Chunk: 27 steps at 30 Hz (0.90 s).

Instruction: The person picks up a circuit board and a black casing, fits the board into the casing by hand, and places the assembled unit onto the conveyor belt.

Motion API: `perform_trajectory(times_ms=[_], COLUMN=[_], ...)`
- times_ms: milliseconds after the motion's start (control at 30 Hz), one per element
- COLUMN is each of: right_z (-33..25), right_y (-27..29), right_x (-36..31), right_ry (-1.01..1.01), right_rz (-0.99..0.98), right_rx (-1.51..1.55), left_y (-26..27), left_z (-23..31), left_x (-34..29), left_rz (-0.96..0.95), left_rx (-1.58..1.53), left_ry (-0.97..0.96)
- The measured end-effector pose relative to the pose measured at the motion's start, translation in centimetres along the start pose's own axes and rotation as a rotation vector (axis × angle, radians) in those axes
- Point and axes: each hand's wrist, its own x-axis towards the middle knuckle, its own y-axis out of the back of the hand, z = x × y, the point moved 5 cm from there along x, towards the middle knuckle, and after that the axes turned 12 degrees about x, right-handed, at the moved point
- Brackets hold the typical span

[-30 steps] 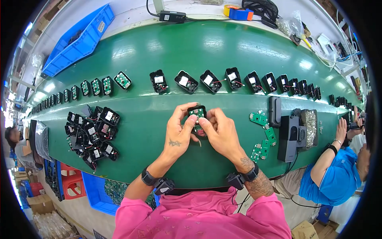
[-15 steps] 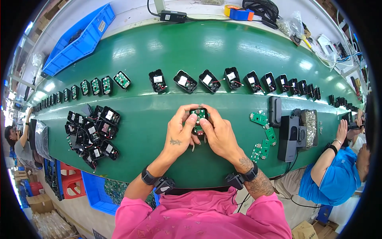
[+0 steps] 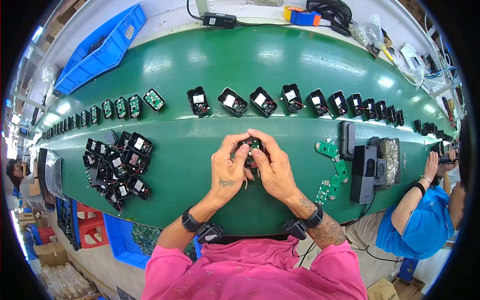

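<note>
Both hands wrap around one small black case with a green circuit board [image 3: 252,145] in it, held over the middle of the table. My left hand [image 3: 227,165] closes on its left side, thumb pressed on the board. My right hand [image 3: 270,162] grips the other side, its thumb also on the board. Fingers cover much of the case. Beyond my hands stands a row of open black cases [image 3: 233,101] with white parts and red wires. To the left, a row of cases with green boards [image 3: 153,100] runs away. Loose green circuit boards [image 3: 327,148] lie to the right.
A heap of black cases [image 3: 117,167] sits left on the green table [image 3: 200,65]. At right are a dark grey device [image 3: 363,172] and a tray of small metal parts [image 3: 391,160]. A blue bin [image 3: 100,50] stands far left; a co-worker in blue [image 3: 417,215] sits at right.
My fingertips have drawn together over the far end of the case, and less of the board shows. The case remains in both hands at nearly the same place.
</note>
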Motion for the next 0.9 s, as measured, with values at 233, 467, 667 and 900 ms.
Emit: perform_trajectory(times_ms=[233, 467, 667, 900], right_z=[0.7, 0.0, -0.3, -4.6], right_y=[0.0, 0.5, 1.3, 10.1], right_x=[-0.1, -0.3, -0.1, 0.5], right_ry=[-0.082, -0.070, 0.076, 0.218], right_rz=[0.066, -0.032, -0.052, 0.120], right_rx=[0.045, -0.044, -0.152, -0.896], left_y=[1.2, 13.7, 16.4, 12.5], left_z=[0.6, 0.0, -3.9, 2.3], left_x=[1.3, 8.2, 13.1, 9.8], left_rz=[0.010, 0.451, 0.440, 0.180], left_rx=[0.099, 0.540, 0.929, 1.293], left_ry=[0.017, 0.020, -0.086, -0.350])
